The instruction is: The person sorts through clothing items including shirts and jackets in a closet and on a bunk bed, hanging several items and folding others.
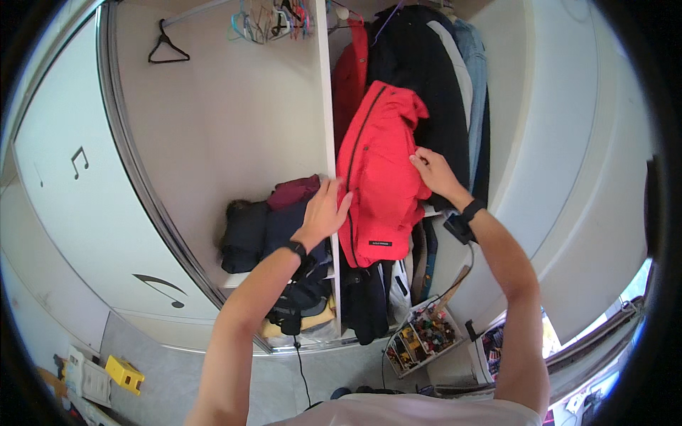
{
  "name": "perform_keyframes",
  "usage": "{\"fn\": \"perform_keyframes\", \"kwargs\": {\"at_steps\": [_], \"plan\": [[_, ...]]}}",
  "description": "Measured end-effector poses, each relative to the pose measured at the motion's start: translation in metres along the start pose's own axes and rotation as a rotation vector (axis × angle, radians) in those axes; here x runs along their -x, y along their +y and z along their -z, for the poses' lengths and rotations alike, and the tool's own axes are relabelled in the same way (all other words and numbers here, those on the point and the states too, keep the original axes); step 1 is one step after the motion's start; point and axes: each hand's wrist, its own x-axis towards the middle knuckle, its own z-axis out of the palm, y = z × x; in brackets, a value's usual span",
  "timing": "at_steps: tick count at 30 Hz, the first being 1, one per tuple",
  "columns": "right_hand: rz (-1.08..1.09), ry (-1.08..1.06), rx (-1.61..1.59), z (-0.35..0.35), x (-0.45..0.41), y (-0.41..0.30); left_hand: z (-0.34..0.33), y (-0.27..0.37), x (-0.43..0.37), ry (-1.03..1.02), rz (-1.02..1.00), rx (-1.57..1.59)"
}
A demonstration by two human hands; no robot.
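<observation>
A bright red jacket [381,175] with a dark zip down its left side hangs or is held before me, in the right section of the wardrobe. My right hand [439,173] pinches its right edge between thumb and fingers. At its left edge is my left hand [324,210], slightly blurred, fingers and thumb apart beside the white divider panel [326,96]. Whether that hand touches the cloth is hard to tell. Behind the jacket hang a darker red garment [349,80], a black coat [410,58] and a denim garment [471,64].
Folded dark clothes [245,234] and a maroon garment [293,193] lie on the left shelf. A black hanger [168,50] and several coloured hangers [272,21] hang from the rail. A compartment box of small parts [423,341] stands on the floor, with a cable [302,373] nearby.
</observation>
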Motion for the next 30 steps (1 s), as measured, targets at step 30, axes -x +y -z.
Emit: {"fn": "perform_keyframes", "kwargs": {"at_steps": [30], "plan": [[-0.356,-0.545,-0.207,-0.164,-0.004,-0.009,0.071,-0.036,0.104,-1.39,0.745,0.59]]}}
